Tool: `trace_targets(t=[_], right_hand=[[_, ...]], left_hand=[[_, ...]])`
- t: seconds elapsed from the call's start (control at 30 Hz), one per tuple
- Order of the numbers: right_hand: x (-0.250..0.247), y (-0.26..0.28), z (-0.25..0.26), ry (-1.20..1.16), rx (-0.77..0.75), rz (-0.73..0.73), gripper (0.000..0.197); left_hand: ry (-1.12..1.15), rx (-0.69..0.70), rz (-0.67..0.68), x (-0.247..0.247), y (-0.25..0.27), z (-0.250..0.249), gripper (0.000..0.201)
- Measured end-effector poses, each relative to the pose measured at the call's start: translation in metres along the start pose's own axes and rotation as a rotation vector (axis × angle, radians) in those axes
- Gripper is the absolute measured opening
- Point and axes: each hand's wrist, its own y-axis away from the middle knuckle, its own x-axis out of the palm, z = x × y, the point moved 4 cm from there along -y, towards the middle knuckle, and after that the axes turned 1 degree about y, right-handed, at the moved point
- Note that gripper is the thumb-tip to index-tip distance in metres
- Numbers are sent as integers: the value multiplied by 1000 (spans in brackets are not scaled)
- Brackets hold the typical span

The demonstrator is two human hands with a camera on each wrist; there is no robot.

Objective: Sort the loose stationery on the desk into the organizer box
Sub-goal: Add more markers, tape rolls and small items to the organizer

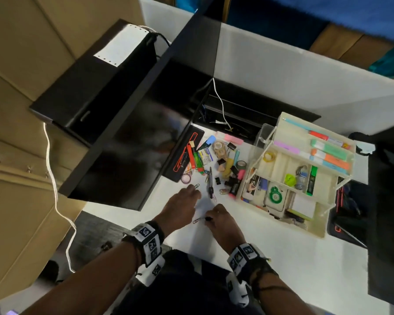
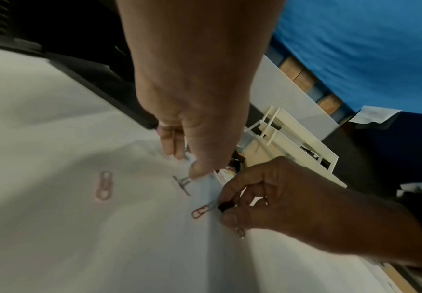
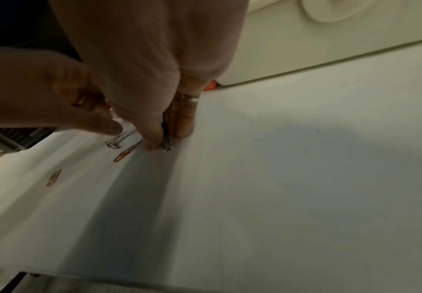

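Observation:
My right hand [image 1: 210, 218] pinches a red paper clip [image 2: 201, 211] together with a small dark piece, low over the white desk [image 1: 271, 258]. A further metal clip hangs under its thumb. My left hand [image 1: 195, 192] reaches forward just beside it with fingers extended. Its thumb tip presses on a grey paper clip [image 2: 183, 181] lying flat. A pink paper clip [image 2: 104, 186] lies loose to the left. The cream tiered organizer box [image 1: 314, 226] stands open to the right, holding highlighters, tape and notes. The right wrist view shows the same pinch [image 3: 158, 138] and the red paper clip [image 3: 124, 154].
A pile of loose stationery [image 1: 214, 160] lies beyond my hands, with a black pen [image 1: 210, 180], binder clips and more paper clips [image 1: 223, 191]. A black tray [image 1: 184, 153] sits at the pile's left, against a black monitor [image 1: 127, 142]. A dark bag [image 1: 350, 212] lies right of the box.

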Motion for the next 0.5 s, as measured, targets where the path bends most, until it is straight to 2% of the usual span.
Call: trace_targets(t=[0.07,0.17,0.23,0.4,0.5], right_hand=[[4,3,-7,-47,55,-65,6],[10,10,-17,-103,126,-81,5],[10,14,-23,-119,156,-89,4],[5,26,-40,-140,235,-68,7],[-14,40,-45,-191,223,-138,12]], left_hand=[[-36,80,-52,-7,-19,-15,51],[-77,184,-61,-11,-39,-30,64],[-85,226,-37,-10,-47,-34,59],[-57,253,-36,8,-61,-27,32],[-76,304,-38,9,-64,-27,31]])
